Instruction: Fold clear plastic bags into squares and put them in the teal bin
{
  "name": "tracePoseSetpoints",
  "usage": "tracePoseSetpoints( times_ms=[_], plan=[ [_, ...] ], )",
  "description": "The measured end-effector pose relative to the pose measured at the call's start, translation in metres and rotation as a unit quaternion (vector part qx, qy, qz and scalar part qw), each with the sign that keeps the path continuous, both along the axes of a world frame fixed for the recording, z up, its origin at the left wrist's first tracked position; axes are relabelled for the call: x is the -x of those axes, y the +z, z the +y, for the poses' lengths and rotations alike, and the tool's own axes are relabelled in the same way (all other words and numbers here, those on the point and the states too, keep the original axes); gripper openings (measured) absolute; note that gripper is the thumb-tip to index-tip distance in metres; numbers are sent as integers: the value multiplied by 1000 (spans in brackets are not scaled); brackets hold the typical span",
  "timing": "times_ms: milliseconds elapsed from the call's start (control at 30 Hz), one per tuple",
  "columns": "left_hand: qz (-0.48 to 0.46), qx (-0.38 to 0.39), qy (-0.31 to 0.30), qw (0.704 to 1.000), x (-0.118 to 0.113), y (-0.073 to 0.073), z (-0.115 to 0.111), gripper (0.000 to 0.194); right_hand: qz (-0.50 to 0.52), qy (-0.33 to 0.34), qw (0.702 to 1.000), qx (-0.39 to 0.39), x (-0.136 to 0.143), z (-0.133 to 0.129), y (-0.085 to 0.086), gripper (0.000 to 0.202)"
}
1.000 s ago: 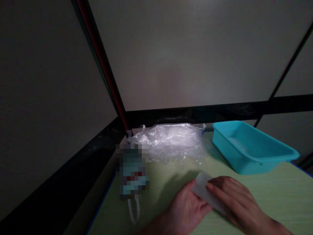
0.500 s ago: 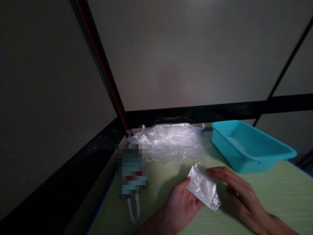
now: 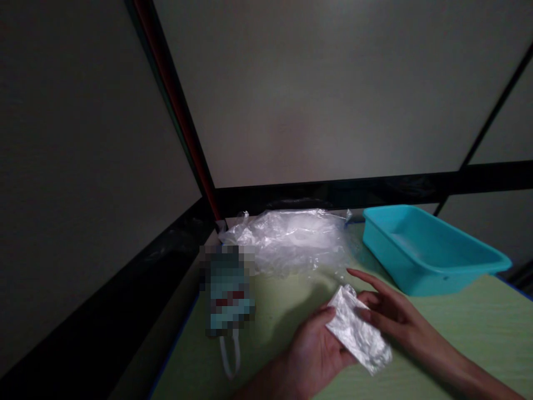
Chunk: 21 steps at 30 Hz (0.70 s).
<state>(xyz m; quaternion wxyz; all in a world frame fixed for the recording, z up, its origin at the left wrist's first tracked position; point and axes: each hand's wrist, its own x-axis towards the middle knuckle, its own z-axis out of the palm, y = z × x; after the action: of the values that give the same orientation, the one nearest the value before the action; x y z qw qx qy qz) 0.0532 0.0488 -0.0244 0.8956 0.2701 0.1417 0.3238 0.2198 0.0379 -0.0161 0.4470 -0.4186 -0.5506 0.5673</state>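
You hold a thin, crinkled silvery packet (image 3: 358, 330) low over a pale green table (image 3: 483, 322), its long side slanting down to the right. Your left hand (image 3: 314, 350) is half closed around its left side, palm turned up, thumb laid over the edge and fingers underneath. Your right hand (image 3: 395, 314) is partly open at the packet's upper right side, index finger stretched out clear of it, thumb tip and curled fingers close against the edge; whether they pinch or merely brush it, you cannot tell from here.

The packet looks light and pliable, its shiny film probably slippery and apt to crease or tear under a hard pull; whatever it may contain is hidden. It would likely handle best with a flat, gentle pinch along the long edges, the palm supporting it from below.

The packet lies between your two hands, nearer you than the turquoise plastic basin (image 3: 389, 261) on the right and the heap of clear plastic wrapping (image 3: 295, 241) at the back. Well to its left is a pixelated teal object (image 3: 229, 291) with a white loop (image 3: 231, 361) at its near end
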Motion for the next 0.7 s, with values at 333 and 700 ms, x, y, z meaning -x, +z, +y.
tracePoseSetpoints(
  times_ms=[333, 700],
  plan=[
    [-48, 61, -6, 997, -1, -12, 0, 31, -108, 77, 989, -61, -14, -2, 0, 39],
    [-43, 78, -29, 996, -3, -15, -1, 32, -104, 76, 990, -64, -9, -2, 3, 17]
  ],
)
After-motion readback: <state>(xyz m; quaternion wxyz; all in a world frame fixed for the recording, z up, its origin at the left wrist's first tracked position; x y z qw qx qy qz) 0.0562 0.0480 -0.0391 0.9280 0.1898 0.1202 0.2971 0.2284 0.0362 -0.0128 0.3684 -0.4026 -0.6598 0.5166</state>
